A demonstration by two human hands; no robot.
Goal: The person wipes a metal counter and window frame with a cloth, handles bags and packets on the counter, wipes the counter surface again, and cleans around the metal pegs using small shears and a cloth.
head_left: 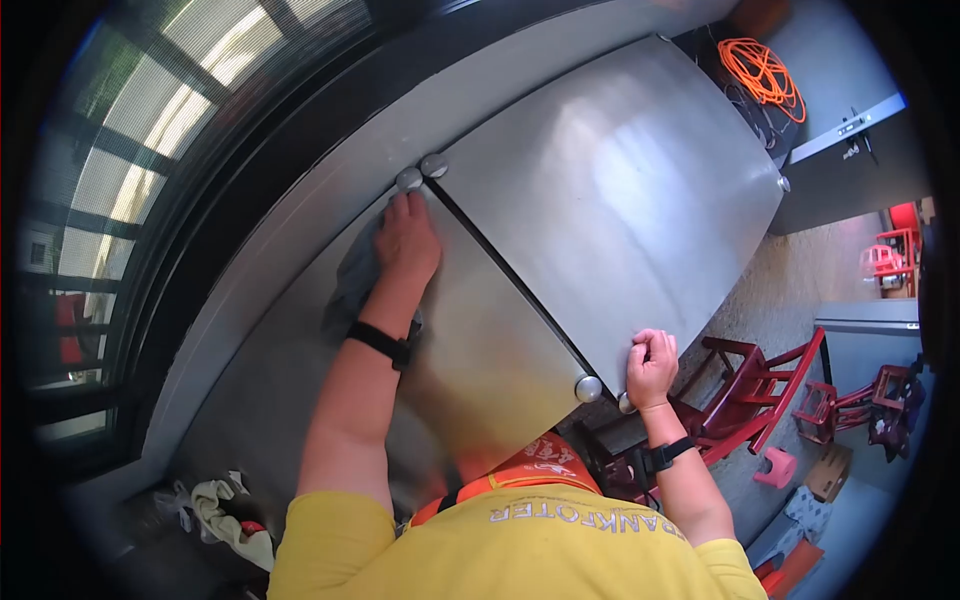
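Beside a barred window (175,95), a person's left hand (408,240) lies over a grey-blue cloth (352,278) on a metal tabletop (490,320); whether it grips the fabric cannot be told. Across a narrow gap, the right hand (652,372), curled into a loose fist, is at the near corner of a second metal tabletop (600,190). Farther right are a red chair (738,405), a coiled orange cable (760,75) and a cardboard box (828,472), its contents too small to make out.
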